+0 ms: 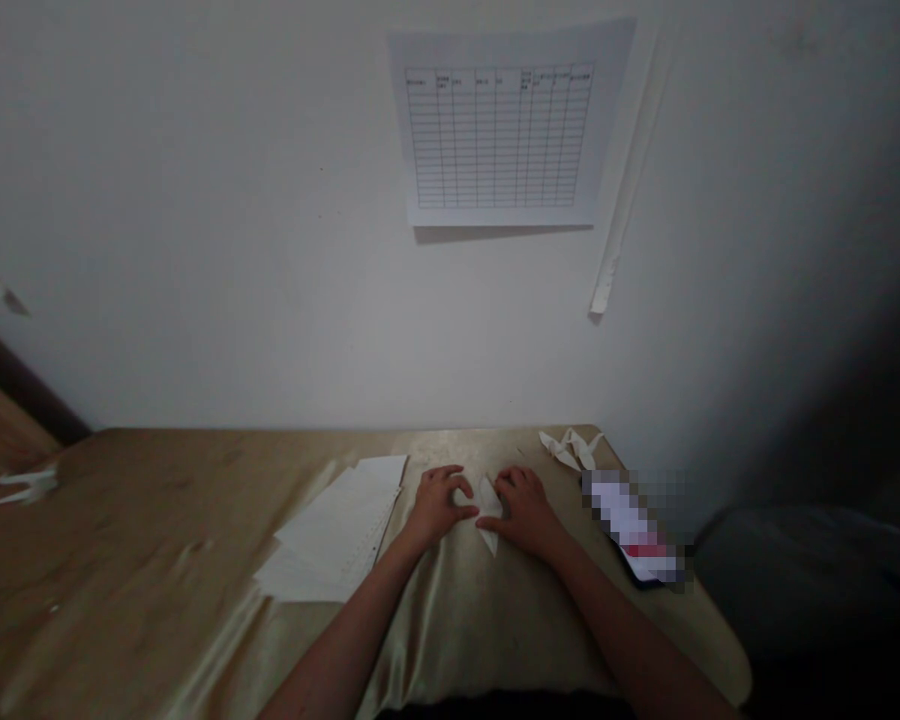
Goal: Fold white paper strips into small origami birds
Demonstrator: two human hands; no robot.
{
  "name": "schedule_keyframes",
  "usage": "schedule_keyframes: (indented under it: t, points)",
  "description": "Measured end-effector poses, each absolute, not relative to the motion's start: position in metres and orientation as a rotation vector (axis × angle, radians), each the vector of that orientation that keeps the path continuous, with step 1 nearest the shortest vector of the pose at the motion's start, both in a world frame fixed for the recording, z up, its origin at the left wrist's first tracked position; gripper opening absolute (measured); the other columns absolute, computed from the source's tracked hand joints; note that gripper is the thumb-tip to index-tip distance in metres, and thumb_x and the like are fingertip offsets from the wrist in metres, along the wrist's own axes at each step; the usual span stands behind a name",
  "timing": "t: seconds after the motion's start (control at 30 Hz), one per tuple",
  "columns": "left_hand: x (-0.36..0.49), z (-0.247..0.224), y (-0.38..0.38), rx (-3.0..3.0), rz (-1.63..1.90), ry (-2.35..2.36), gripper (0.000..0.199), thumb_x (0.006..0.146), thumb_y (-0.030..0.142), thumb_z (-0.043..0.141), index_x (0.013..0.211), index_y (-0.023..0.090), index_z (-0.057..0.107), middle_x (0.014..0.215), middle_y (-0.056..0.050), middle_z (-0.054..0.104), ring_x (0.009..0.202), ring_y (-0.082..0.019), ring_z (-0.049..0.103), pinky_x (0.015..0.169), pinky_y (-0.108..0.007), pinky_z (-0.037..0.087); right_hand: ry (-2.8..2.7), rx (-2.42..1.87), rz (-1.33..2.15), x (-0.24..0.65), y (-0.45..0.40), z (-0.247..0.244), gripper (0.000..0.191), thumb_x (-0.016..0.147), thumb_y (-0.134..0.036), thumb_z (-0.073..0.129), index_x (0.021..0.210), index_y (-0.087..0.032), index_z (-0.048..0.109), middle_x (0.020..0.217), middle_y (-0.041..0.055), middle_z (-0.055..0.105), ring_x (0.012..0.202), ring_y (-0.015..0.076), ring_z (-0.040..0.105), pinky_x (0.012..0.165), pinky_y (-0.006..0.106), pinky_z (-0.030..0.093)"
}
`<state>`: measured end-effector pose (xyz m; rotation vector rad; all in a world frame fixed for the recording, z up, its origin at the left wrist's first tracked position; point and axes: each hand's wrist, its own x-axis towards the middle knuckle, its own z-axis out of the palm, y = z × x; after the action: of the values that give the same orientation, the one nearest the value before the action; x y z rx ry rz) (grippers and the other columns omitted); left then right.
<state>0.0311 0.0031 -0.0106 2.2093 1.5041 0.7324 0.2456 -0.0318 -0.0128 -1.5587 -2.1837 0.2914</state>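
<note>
A small folded piece of white paper (487, 505) lies on the cloth-covered table between my two hands, its lower end tapering to a point. On its left is my left hand (442, 502), fingers curled and apart from the thumb, with the thumb tip close to the paper's edge. From the right, my right hand (523, 507) touches the paper, its thumb on the lower part and its fingers at the upper right edge. Whether the right fingers pinch the paper is too small to tell.
Loose white sheets (330, 535) lie left of my hands. Folded paper shapes (572, 447) sit at the table's back right corner, behind a phone with a blurred screen (634, 530). A printed chart (502, 135) hangs on the wall behind the table (157, 560).
</note>
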Motion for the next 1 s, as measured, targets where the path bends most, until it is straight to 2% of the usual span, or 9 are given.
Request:
schedule_keyframes:
  t: [0.27, 0.53, 0.73, 0.8, 0.83, 0.93, 1.0]
  points:
    - [0.027, -0.018, 0.007, 2.233, 0.717, 1.475, 0.029, 0.07, 0.03, 0.097, 0.094, 0.025, 0.081, 0.144, -0.011, 0.068, 0.14, -0.035, 0.057, 0.12, -0.052, 0.038, -2.206, -1.544, 0.384, 0.249, -0.029, -0.007, 0.064, 0.066, -0.056, 0.095, 0.114, -0.022, 0.07, 0.133, 0.0117, 0.063, 0.128, 0.0334, 0.054, 0.117, 0.048, 0.039]
    - [0.028, -0.014, 0.004, 2.208, 0.7, 1.516, 0.028, 0.07, 0.029, 0.097, 0.093, 0.025, 0.082, 0.145, -0.01, 0.068, 0.141, -0.035, 0.055, 0.121, -0.05, 0.038, -2.256, -1.44, 0.539, 0.26, -0.034, -0.004, 0.09, 0.055, -0.054, 0.1, 0.13, -0.021, 0.063, 0.145, 0.014, 0.058, 0.138, 0.0353, 0.048, 0.123, 0.051, 0.034]
    - [0.028, -0.013, 0.001, 2.198, 0.74, 1.509, 0.026, 0.07, 0.028, 0.096, 0.093, 0.027, 0.083, 0.143, -0.008, 0.069, 0.139, -0.035, 0.057, 0.12, -0.051, 0.04, -2.266, -1.416, 0.541, 0.262, -0.035, -0.006, 0.095, 0.055, -0.052, 0.1, 0.136, -0.022, 0.061, 0.148, 0.0146, 0.056, 0.142, 0.0369, 0.047, 0.126, 0.056, 0.028]
    - [0.028, -0.013, 0.0, 2.188, 0.749, 1.506, 0.025, 0.071, 0.027, 0.096, 0.093, 0.028, 0.084, 0.142, -0.008, 0.069, 0.138, -0.035, 0.057, 0.12, -0.051, 0.041, -2.239, -1.412, 0.537, 0.263, -0.034, -0.009, 0.087, 0.06, -0.049, 0.098, 0.135, -0.023, 0.063, 0.147, 0.0135, 0.058, 0.141, 0.0356, 0.049, 0.125, 0.055, 0.031]
    - [0.028, -0.013, 0.0, 2.18, 0.756, 1.508, 0.025, 0.071, 0.027, 0.096, 0.093, 0.028, 0.084, 0.142, -0.008, 0.069, 0.138, -0.035, 0.057, 0.119, -0.051, 0.042, -2.215, -1.407, 0.534, 0.264, -0.032, -0.01, 0.076, 0.066, -0.047, 0.095, 0.132, -0.024, 0.065, 0.144, 0.0126, 0.06, 0.139, 0.0338, 0.051, 0.123, 0.053, 0.034]
    - [0.029, -0.013, 0.0, 2.158, 0.768, 1.513, 0.024, 0.071, 0.026, 0.096, 0.091, 0.028, 0.084, 0.141, -0.008, 0.069, 0.138, -0.035, 0.057, 0.119, -0.05, 0.043, -2.114, -1.387, 0.516, 0.267, -0.027, -0.014, 0.025, 0.09, -0.034, 0.076, 0.112, -0.023, 0.073, 0.13, 0.0101, 0.068, 0.129, 0.0272, 0.058, 0.115, 0.046, 0.043]
    - [0.029, -0.013, 0.0, 2.156, 0.769, 1.51, 0.021, 0.071, 0.025, 0.096, 0.089, 0.027, 0.084, 0.14, -0.008, 0.07, 0.137, -0.034, 0.057, 0.119, -0.05, 0.043, -2.075, -1.381, 0.508, 0.269, -0.023, -0.016, 0.01, 0.093, -0.026, 0.07, 0.1, -0.022, 0.075, 0.124, 0.0094, 0.069, 0.125, 0.0255, 0.06, 0.112, 0.043, 0.045]
